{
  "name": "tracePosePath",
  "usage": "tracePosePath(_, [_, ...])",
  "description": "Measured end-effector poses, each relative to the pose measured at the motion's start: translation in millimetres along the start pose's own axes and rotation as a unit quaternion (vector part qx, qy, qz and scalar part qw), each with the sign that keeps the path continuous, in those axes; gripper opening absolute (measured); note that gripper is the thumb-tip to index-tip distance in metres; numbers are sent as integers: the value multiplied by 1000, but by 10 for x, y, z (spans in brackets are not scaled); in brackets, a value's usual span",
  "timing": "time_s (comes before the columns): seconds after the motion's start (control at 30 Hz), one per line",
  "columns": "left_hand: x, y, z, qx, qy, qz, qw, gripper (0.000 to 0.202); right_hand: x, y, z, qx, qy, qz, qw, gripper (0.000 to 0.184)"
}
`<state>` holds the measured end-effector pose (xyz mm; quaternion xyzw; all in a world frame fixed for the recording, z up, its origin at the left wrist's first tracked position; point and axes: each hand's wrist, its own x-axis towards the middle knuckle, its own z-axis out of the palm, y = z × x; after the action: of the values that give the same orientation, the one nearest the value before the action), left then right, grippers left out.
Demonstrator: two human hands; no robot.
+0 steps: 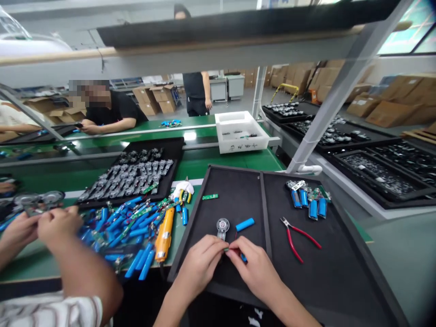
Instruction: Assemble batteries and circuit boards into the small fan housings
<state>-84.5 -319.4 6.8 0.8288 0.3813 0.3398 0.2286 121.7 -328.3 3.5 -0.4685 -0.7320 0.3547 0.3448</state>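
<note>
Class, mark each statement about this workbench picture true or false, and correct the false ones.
1. The left hand and right hand pinch one small part over the black tray. True.
2. The red-handled cutters lie in the tray's left compartment. False: the right one.
3. A single blue cell lies just beyond the hands. True.
4. The white bin stands on the black tray. False: it stands farther back, on the green bench.
5. The orange tool lies inside the tray. False: it lies left of it.

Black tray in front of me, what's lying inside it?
A green board, a round speaker, a blue battery, red pliers and a battery cluster. The left hand and right hand pinch a part, mostly covered by them.
</note>
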Motion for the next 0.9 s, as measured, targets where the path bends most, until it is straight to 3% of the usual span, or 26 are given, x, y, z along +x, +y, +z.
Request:
tracePosePath(0.27, [123,67,-115,-85,28,-35,995,33,96,-150,-69,53,76,-12,996,10])
tracePosePath(0.67, [157,-12,-26,-129,97,-75,984,22,200,-158,-168,2,35,-27,999,17])
tracePosePath(0.9, [172,16,30,-128,118,-84,981,21,221,-141,-153,-18,40,-30,999,16])
